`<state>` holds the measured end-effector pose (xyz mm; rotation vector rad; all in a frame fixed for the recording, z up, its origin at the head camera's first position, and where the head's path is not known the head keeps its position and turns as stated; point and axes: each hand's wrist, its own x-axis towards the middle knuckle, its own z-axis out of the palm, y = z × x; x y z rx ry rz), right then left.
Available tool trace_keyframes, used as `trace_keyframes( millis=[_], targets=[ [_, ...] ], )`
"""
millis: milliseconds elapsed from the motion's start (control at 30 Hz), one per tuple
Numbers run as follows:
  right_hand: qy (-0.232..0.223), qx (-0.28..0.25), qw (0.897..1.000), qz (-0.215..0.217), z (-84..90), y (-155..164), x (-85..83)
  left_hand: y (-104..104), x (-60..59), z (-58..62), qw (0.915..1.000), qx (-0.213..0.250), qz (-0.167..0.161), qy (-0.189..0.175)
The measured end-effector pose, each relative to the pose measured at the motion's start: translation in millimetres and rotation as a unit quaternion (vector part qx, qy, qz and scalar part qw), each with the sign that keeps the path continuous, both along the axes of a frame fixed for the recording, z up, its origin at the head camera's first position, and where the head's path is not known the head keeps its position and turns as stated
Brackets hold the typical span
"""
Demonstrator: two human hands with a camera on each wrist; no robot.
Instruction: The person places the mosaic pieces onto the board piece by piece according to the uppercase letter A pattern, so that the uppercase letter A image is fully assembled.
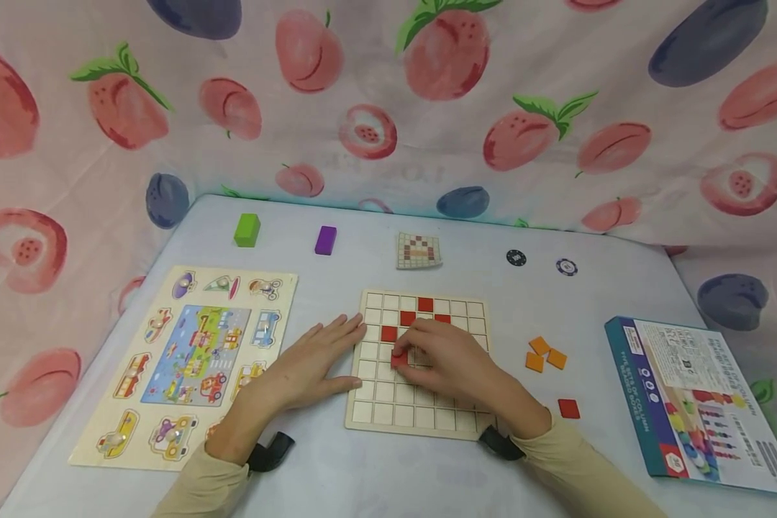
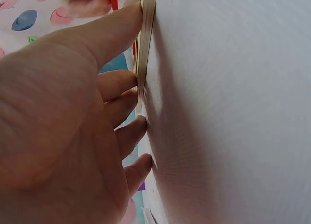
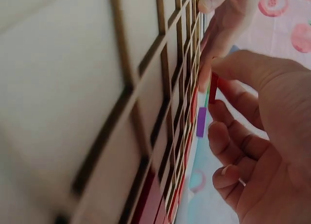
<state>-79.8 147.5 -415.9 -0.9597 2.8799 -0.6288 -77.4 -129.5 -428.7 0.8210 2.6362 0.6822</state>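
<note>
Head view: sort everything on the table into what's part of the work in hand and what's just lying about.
In hand:
- grid board, steadied by the left hand
- red tile, pinched by the right hand
- red tiles already placed
- spare red tile
- orange tiles
- pattern card

Lying about:
- vehicle puzzle
- green block
- purple block
- two chips
- box

The left hand [image 1: 311, 363] lies flat, palm down, fingers straight and pointing forward. The right hand [image 1: 450, 360] is arched, its fingers curled, thumb and forefinger closed in a pinching grip. Both forearms wear pale sleeves.
</note>
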Motion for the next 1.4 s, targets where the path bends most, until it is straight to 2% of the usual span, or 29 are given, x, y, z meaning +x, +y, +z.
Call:
trace_keyframes(
  millis=[267, 733, 867, 1067, 1167, 1400],
  targets=[
    [-0.014, 0.018, 0.999, -0.027, -5.0, -17.6, -4.2, 0.8, -0.3, 0.6, 1.0000, -0.002, -0.006, -0.004],
    [-0.033, 0.037, 0.998, -0.050, -3.2, -13.4, -2.1, 1.9, -0.3, -0.8, 0.9999, -0.002, -0.005, -0.009],
    [-0.044, 0.029, 0.997, -0.064, -3.2, 0.2, 2.9, 2.2, -0.4, -0.6, 0.9999, -0.005, -0.005, -0.010],
    [-0.067, -0.014, 0.992, -0.102, -2.2, 26.1, 12.4, 0.8, -0.9, 0.4, 0.9999, -0.009, -0.001, -0.004],
    [-0.060, -0.030, 0.992, -0.111, -1.3, 40.7, 18.7, -0.2, -0.7, 0.3, 1.0000, -0.006, 0.001, -0.003],
    [-0.063, -0.054, 0.985, -0.154, -3.6, 85.7, 40.8, -0.7, -0.1, -0.1, 1.0000, -0.001, -0.001, 0.000]
  ],
)
